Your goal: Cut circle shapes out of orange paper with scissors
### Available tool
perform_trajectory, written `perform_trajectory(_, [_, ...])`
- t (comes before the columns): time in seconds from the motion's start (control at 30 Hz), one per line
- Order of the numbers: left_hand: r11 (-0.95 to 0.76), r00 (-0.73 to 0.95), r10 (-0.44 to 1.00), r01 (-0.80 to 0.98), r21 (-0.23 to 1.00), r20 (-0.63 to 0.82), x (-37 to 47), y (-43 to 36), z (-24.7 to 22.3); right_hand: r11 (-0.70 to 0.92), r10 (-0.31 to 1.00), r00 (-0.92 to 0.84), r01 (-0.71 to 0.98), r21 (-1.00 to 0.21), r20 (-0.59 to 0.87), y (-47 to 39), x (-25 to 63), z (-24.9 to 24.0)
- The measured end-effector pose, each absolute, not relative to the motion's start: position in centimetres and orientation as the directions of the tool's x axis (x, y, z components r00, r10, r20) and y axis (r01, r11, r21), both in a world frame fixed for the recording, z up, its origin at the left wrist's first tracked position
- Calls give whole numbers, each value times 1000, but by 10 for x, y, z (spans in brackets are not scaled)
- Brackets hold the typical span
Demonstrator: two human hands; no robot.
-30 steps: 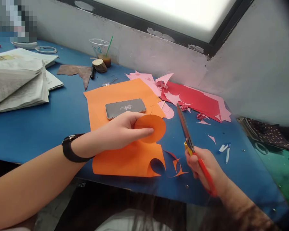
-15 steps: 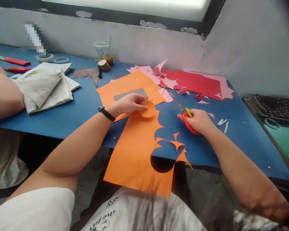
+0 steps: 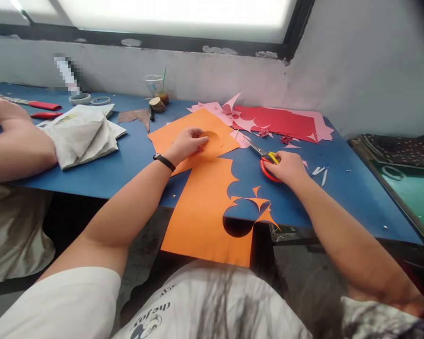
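Observation:
My left hand [image 3: 188, 143] pinches an orange paper circle [image 3: 211, 139] between thumb and fingers, over an orange sheet [image 3: 205, 118] lying on the table. My right hand [image 3: 294, 168] is closed around the handles of scissors [image 3: 269, 170], one red and one yellow. Their metal blades point up and left, toward the pink scraps, with no paper between them. A second orange sheet [image 3: 205, 207], with rounded cutouts along its right side, hangs over the table's front edge toward my lap. Curved orange scraps [image 3: 259, 202] lie beside it.
The blue table [image 3: 137, 162] carries red paper [image 3: 279, 121], pink scraps [image 3: 217, 110] and white strips [image 3: 321, 173] at right. At the back stands a plastic cup [image 3: 156, 87] near a wood piece [image 3: 157, 104]. Folded cloth [image 3: 86, 139] lies left, beside another person's arm [image 3: 17, 141].
My left hand has moved slightly left and up with the orange circle, which now shows tilted. The grey flat object under that hand no longer shows. The view has shifted; the scissors stay in my right hand.

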State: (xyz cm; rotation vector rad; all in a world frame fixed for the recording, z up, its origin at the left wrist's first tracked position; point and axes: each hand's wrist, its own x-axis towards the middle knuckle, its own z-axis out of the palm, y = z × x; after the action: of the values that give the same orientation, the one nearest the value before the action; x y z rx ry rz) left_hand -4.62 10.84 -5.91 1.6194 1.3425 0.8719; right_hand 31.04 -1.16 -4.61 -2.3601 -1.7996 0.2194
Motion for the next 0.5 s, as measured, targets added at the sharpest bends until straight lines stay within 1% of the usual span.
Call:
perform_trajectory(0.13, [-45, 86, 996, 300, 953, 20, -45, 109, -58, -231, 969, 244, 948, -220, 32, -8, 308, -47])
perform_trajectory(0.27, [-37, 67, 997, 220, 975, 22, -44, 112, -61, -204, 970, 231, 939, -276, 69, -6, 304, -41])
perform_trajectory(0.37, [-43, 72, 997, 187, 981, 30, -45, 115, -64, -175, 972, 219, 914, -366, 84, -2, 297, -31])
perform_trajectory(0.5, [-47, 154, 988, 173, 984, 20, -47, 116, -69, -68, 987, 138, 823, -565, 82, 18, 272, -22])
